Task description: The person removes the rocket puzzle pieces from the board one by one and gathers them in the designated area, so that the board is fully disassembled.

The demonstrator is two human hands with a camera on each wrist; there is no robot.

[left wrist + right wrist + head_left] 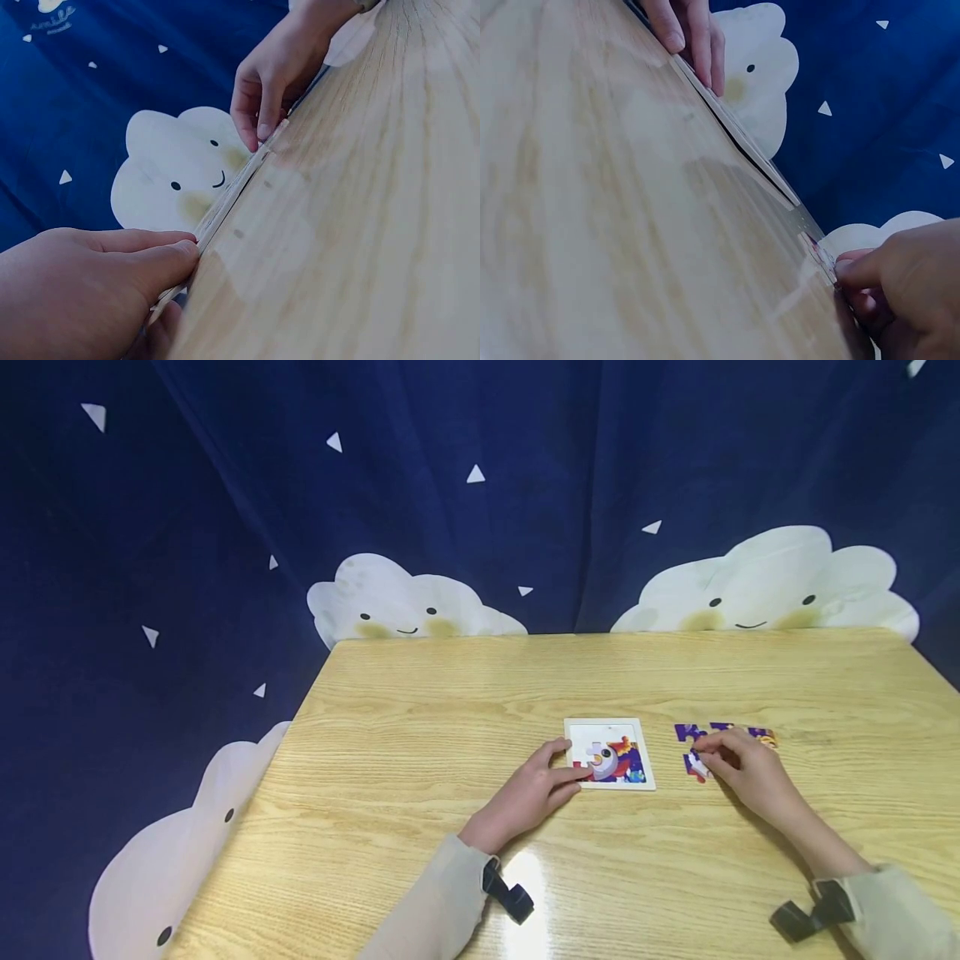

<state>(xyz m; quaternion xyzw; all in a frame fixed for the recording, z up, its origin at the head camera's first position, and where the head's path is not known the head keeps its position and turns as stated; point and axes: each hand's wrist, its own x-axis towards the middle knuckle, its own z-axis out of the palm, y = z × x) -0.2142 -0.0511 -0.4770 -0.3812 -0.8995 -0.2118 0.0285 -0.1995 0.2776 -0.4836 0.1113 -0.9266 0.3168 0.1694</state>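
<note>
A square puzzle tray (647, 774) with a white border lies on the table, partly filled with pieces that show a penguin-like picture. My left hand (525, 789) holds its lower left corner; one finger rests over the pieces while others lie along the border. In the left wrist view the left hand (97, 285) is at the thin edge of the tray (232, 191). To the right, my right hand (750, 772) pinches a purple, white and red puzzle piece (697, 768) between thumb and finger. The right wrist view shows the right hand (907, 285) at that piece (819, 256), low over the table.
Loose purple puzzle pieces (687, 732) lie just beyond the right hand, one with orange (767, 737) behind its knuckles. The wooden table (420, 718) extends around the tray. A dark blue curtain (450, 527) with clouds and white triangles hangs along its far and left edges.
</note>
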